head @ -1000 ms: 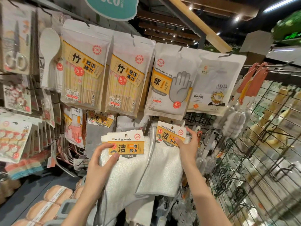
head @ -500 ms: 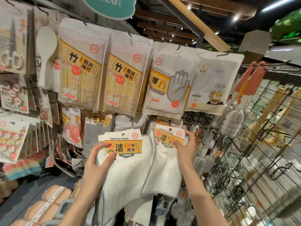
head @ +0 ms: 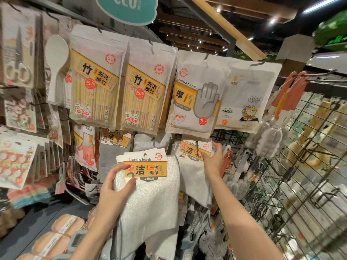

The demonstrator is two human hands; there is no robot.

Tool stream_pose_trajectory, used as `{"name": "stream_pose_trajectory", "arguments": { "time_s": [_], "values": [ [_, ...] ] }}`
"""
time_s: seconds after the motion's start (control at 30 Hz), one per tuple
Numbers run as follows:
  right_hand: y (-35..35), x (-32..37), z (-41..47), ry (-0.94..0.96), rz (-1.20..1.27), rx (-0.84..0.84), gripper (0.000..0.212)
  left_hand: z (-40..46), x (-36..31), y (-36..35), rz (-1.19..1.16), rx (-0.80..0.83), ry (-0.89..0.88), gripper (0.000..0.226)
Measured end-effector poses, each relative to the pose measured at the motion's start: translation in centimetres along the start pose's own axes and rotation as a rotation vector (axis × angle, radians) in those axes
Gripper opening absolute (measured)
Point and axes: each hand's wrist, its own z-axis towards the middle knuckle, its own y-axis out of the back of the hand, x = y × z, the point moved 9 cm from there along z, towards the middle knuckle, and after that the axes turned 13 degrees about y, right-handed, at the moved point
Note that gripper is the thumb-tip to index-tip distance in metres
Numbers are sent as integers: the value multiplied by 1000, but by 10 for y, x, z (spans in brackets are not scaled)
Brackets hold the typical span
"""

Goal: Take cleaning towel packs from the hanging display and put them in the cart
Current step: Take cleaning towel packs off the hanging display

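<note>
My left hand (head: 114, 192) grips a stack of white cleaning towel packs (head: 150, 194) by the left side of their orange label, held free in front of the display. My right hand (head: 213, 158) pinches the orange card of another cleaning towel pack (head: 195, 177) that still hangs on a hook under the disposable glove bag. Its white cloth hangs down behind my right forearm. No cart is clearly visible in this view.
Bamboo chopstick packs (head: 97, 81), a disposable glove bag (head: 195, 94) and a white pouch (head: 246, 96) hang above. Scissors and cards hang at the left. A wire grid rack (head: 300, 184) with brushes stands at the right. Orange sponges (head: 62, 233) lie at the lower left.
My right hand has moved up along the hanging pack, from its side to its orange card near the hook. The left hand keeps its stack at about the same place.
</note>
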Motion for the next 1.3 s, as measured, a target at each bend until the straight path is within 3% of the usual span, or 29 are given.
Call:
{"name": "stream_pose_trajectory", "arguments": {
  "time_s": [0.33,0.57,0.7,0.9,1.07,1.3],
  "values": [
    [7,13,-26,51,-103,102,56,-4,-7,-3,-23,44,-7,34],
    [-23,69,-78,124,158,351,36,-9,-8,-9,-18,66,-16,34],
    [-41,86,-101,124,104,490,48,-15,-11,-14,-33,86,-29,35],
    [-41,96,-113,92,81,419,65,-22,-13,-15,-90,59,-9,56],
    [-33,98,-112,59,126,350,52,-24,-11,-14,-77,69,-1,52],
    [-23,103,-104,65,128,398,40,-28,-10,-15,-127,103,36,45]
  ]
}}
